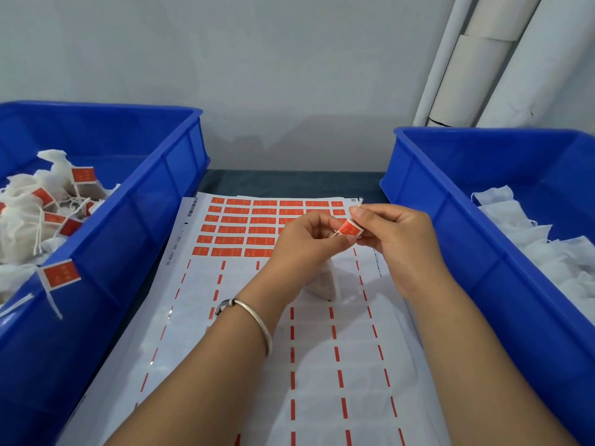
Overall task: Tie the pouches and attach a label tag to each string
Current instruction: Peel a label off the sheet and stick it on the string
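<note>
Above the far part of the sticker sheet (244, 317), left hand (306, 243) and right hand (396, 233) pinch an orange label tag (350, 228) folded over the string (359, 202); halves should meet squarely, pouch (325, 283) hanging below.
</note>
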Tool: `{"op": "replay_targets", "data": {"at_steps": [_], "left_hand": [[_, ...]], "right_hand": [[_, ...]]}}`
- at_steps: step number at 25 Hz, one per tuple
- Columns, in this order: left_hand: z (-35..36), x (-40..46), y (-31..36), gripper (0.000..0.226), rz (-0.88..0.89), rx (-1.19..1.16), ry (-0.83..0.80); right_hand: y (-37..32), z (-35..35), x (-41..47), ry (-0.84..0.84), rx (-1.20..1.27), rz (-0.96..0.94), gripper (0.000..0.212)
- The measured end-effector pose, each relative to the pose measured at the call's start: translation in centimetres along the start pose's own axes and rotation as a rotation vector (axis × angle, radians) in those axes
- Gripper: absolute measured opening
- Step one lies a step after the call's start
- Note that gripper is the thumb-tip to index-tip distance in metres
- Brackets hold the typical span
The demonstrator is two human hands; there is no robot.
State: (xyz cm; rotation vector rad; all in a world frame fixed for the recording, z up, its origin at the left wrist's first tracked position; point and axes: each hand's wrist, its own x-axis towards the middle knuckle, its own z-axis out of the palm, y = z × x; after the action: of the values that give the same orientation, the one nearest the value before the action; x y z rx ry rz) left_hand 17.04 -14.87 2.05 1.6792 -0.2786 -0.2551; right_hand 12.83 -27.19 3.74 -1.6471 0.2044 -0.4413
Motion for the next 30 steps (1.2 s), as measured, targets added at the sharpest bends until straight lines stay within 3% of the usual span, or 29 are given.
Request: {"op": "replay_targets", "data": {"at_steps": [2,6,11,16,24,30], "left_hand": [[0.1,0.1,0.0,0.012,-0.007,0.03,0.027],[-0.3,0.1,0.1,0.011,0.018,0.042,0.026],[-1.0,0.0,0.7,0.012,0.029,0.006,0.014],[-1.6,-0.1,1.4,0.016,0.12,0.164,0.02],[-3.0,-1.7,3.8,0.014,0.205,0.281,-0.037],[-5.4,-4.7,6.8,0.018,0.28,0.344,0.122]], "right_hand": [[0.0,-0.1,0.0,-0.039,-0.002,0.001,0.009],[-0.1,-0.5,0.0,-0.134,-0.011,-0.051,0.03],[0.1,-0.9,0.2,-0.113,-0.125,-0.085,0.035],[-0.2,-0.5,0.1,-0.091,-0.169,-0.134,0.042],[-2.0,0.4,-1.7,-0.018,-0.088,-0.187,0.046],[-4.1,2.2,-4.6,-0.039,-0.058,-0.183,0.043]]}}
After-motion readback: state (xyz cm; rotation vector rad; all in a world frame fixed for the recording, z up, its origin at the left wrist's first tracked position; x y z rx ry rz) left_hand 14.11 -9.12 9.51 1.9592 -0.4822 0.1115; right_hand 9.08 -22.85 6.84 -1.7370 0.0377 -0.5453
